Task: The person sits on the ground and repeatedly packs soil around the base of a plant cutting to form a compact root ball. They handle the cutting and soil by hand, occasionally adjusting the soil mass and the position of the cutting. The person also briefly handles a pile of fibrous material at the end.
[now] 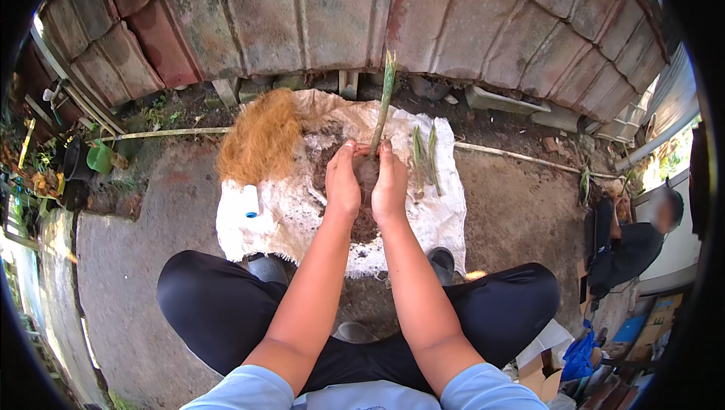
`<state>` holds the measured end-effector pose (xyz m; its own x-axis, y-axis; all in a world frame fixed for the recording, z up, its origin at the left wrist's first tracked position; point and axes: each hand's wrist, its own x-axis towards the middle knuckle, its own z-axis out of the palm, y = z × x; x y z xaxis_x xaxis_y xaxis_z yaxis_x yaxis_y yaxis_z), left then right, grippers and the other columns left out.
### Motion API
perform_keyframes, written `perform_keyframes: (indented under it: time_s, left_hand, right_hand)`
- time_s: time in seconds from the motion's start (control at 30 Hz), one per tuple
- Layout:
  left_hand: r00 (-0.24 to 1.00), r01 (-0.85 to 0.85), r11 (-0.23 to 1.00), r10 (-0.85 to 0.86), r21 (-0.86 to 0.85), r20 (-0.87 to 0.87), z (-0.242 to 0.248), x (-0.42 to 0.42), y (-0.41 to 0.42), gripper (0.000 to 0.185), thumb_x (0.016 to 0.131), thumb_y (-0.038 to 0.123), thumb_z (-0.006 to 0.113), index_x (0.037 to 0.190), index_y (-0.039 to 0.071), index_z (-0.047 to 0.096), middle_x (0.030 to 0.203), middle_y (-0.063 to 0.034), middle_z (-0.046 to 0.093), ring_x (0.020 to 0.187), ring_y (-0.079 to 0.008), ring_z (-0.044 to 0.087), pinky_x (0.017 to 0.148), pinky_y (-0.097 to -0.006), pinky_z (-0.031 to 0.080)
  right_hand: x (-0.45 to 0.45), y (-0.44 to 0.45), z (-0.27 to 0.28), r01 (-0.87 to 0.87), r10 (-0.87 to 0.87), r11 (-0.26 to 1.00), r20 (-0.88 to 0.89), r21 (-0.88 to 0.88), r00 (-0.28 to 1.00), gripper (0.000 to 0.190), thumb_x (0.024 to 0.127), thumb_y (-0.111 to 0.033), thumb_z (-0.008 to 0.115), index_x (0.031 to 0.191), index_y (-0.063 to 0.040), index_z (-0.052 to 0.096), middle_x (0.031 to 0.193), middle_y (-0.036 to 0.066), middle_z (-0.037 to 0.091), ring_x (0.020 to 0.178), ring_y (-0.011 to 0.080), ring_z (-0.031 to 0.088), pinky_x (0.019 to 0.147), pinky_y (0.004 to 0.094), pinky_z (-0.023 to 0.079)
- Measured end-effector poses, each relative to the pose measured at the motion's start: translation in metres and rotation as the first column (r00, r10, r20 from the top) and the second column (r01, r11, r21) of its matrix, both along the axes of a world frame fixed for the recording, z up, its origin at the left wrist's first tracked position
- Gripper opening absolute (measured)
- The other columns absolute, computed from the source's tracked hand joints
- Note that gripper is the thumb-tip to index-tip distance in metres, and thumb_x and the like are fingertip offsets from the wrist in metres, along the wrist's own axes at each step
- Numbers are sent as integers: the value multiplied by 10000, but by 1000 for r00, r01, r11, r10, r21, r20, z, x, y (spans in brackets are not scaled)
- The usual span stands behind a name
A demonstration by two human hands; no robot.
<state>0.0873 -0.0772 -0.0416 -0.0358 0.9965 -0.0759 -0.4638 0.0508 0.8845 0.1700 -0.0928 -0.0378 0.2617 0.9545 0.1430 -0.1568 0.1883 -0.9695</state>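
Observation:
My left hand and my right hand cup a ball of dark soil from both sides. A thick green plant cutting rises from the soil ball, tilted slightly right, its top cut at a slant. Under my hands, loose dark soil lies on a white woven sack. A heap of brown coconut-like fibre covers the sack's far left corner. Below it lies a white spool with a blue end. Several green cuttings rest right of my right hand.
Low roof tiles overhang the far side. A thin pole lies along the ground behind the sack. A seated person is at the right, near cardboard boxes and a blue bag. Pots stand at left.

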Motion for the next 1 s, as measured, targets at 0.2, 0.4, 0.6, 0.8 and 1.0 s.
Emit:
perform_keyframes:
  time_s: [0.2,0.4,0.6,0.8,1.0]
  left_hand:
    - [997,16,998,-11,-61,81,-12,-7,4,506,1057,399,441,1042,-34,700,980,-110,702,899,-176,623,878,-306,480]
    - [988,81,992,-92,-96,-121,-20,-6,17,562,1065,492,372,1216,29,652,1179,-106,677,999,-213,643,901,-340,496]
    - [960,242,954,-261,-176,-97,-2,-1,3,695,763,284,888,1302,-12,565,1150,-122,677,1098,-182,624,959,-326,507]
    - [975,192,975,-203,-111,-91,-28,-16,9,703,733,81,897,1316,-15,515,1113,-118,703,981,-191,688,861,-333,576]
    - [987,147,939,-158,-312,-8,-40,-24,11,729,740,78,873,1342,-58,485,1099,-146,697,912,-211,703,755,-364,615]
  right_hand:
    - [-3,-4,3,54,-49,998,220,-16,974,565,1104,-443,401,1035,27,708,985,90,712,902,165,631,841,312,484]
    - [1,3,0,174,-146,978,208,-119,967,586,1132,-397,303,1108,22,711,1039,114,727,975,202,680,925,321,501]
    - [22,16,-20,199,-181,965,116,-170,977,608,1119,-468,272,1218,-22,673,1029,147,730,937,235,681,900,349,508]
    - [47,25,-17,41,-96,947,-160,-317,982,495,1101,-426,365,1281,-32,605,1053,163,730,841,192,704,724,314,560]
    - [85,33,-139,276,-398,809,-138,-520,907,242,1040,-235,529,1171,-49,611,938,116,720,742,184,687,642,288,551]
